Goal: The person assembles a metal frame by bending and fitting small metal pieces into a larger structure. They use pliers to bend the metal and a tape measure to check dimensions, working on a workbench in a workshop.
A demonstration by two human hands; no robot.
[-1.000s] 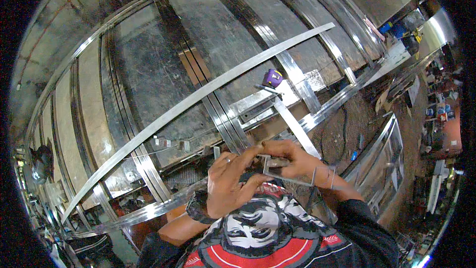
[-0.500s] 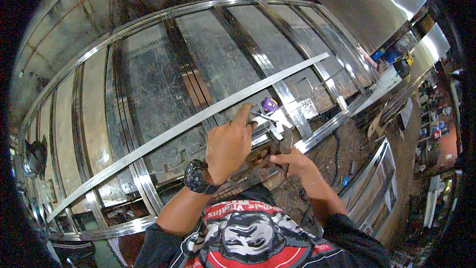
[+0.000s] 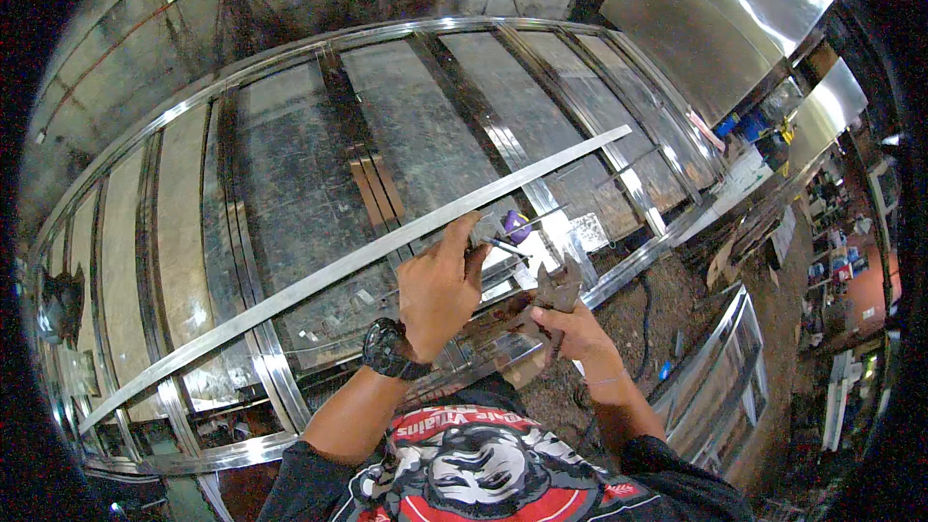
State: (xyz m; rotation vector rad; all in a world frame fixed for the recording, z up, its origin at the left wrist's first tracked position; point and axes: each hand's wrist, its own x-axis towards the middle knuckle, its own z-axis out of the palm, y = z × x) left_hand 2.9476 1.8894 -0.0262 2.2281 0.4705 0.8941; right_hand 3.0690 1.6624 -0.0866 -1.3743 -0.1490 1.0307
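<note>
My left hand (image 3: 437, 295), with a black watch on its wrist, is closed around a slim dark torch-like tool with a pale tip (image 3: 510, 249) that points right. My right hand (image 3: 577, 333) grips a rusty brown, plier-like clamp (image 3: 556, 295), its jaws turned upward. Just beyond both hands lie a small purple object (image 3: 516, 225) and crumpled shiny foil (image 3: 586, 232). A long thin rod (image 3: 614, 176) slants away to the upper right from near the left hand. Beyond my left fingers, a long flat metal bar (image 3: 387, 237) lies diagonally across a shiny metal frame (image 3: 266, 358).
Dark cross members divide the large frame, with flat panels (image 3: 290, 126) below them. A smaller metal frame (image 3: 720, 358) leans at the lower right, near a dark cable (image 3: 646, 319). Big shiny sheets (image 3: 710, 24) stand at the upper right. Dirt floor shows on the right.
My right hand has raised and turned the clamp so its jaws now point up, beside the left hand's tool. The left hand keeps its grip. The whole view has shifted slightly.
</note>
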